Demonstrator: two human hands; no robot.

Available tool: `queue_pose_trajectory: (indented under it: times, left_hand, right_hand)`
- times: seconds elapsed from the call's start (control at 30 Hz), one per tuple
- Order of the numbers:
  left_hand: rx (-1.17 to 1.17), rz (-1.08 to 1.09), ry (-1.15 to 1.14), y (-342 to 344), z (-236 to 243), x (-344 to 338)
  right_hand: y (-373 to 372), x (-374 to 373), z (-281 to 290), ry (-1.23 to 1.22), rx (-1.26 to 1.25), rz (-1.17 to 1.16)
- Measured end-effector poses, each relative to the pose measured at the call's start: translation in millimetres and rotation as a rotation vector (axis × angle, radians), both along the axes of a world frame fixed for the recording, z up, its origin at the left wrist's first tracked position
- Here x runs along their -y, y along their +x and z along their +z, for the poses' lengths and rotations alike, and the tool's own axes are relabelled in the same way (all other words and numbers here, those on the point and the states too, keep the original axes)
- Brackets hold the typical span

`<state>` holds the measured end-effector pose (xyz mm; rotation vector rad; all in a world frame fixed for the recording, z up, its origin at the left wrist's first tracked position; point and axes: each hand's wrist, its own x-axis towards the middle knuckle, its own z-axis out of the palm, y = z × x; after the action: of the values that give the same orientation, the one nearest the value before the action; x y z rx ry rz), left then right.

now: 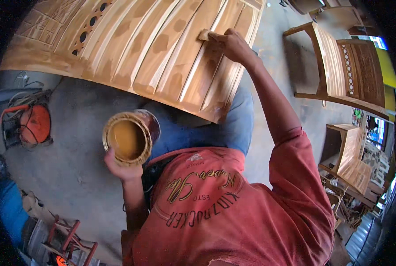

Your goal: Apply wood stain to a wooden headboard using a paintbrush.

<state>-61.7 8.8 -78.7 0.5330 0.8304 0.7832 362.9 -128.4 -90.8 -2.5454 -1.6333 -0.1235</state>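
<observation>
My left hand (121,168) grips a round can (152,126) from below and the side. Its rim is caked with dried matter, and a tan-brown filler or liquid (126,136) shows inside. Up at the wooden panel (131,57), my right hand (237,46) pinches a small beige pad (203,35) against a slat. Whether the pad is a rag or a sponge I cannot tell. Long grooved slats run along the panel, with darker smeared patches on them. Dark round holes and carving mark its left part.
An orange-red reel-like machine (35,124) stands on the floor at left. A red metal frame (67,239) is at lower left. Wooden bench-like furniture (331,62) stands at right, with another slatted wooden piece (351,155) below it. The panel's near edge overhangs my legs.
</observation>
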Motion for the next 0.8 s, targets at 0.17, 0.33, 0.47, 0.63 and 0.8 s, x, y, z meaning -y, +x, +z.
queue_pose_trajectory:
  times: [0.17, 0.33, 0.47, 0.63, 0.8]
  left_hand:
    - [0.075, -0.107, -0.060, -14.3, -5.1, 15.8]
    - [0.104, -0.174, -0.093, -10.3, -7.3, 18.5]
    - [0.186, -0.222, -0.119, -10.4, -14.8, 15.7]
    - [0.294, -0.264, -0.143, -5.4, -12.9, 15.5]
    - [0.259, -0.249, -0.155, -4.6, -12.7, 16.2]
  right_hand:
    - [15.7, -10.8, -14.1, -0.024, 0.060, 0.021]
    - [40.7, -12.5, -11.0, -0.246, 0.080, 0.106]
    - [29.3, -41.1, 21.7, -0.258, -0.186, -0.112]
    - [30.0, -59.2, 22.9, -0.153, -0.616, -0.385]
    - [1.9, -57.6, 24.0, -0.117, -0.780, -0.325]
